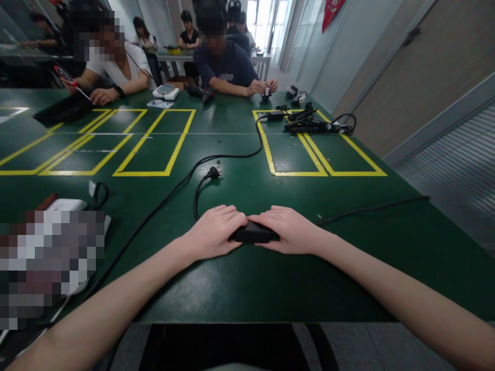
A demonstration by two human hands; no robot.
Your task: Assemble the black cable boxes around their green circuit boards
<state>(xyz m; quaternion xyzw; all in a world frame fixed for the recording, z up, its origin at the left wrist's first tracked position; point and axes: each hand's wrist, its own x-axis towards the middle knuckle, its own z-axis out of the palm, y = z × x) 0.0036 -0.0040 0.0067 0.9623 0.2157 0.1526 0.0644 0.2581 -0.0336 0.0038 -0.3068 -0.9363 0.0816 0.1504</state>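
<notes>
Between my two hands a black power adapter (pixel 255 233) rests on or just over the green table. My left hand (pixel 216 232) is closed round its left end, thumb along the top. Gripping the right end is my right hand (pixel 296 230), with its fingers on the far side. From behind my left hand a short black cord curves up to a mains plug (pixel 213 173) lying on the table. Another black cable (pixel 371 210) runs from behind my right hand towards the right edge. The adapter's ends are hidden by my fingers.
A long black cable (pixel 201 161) crosses the green table (pixel 247 293) to another adapter (pixel 275 116) by a cable bundle (pixel 317 126). Yellow tape rectangles mark the surface. A power drill (pixel 201 94) lies at the far side. Two people work opposite, one holding a screwdriver (pixel 71 82).
</notes>
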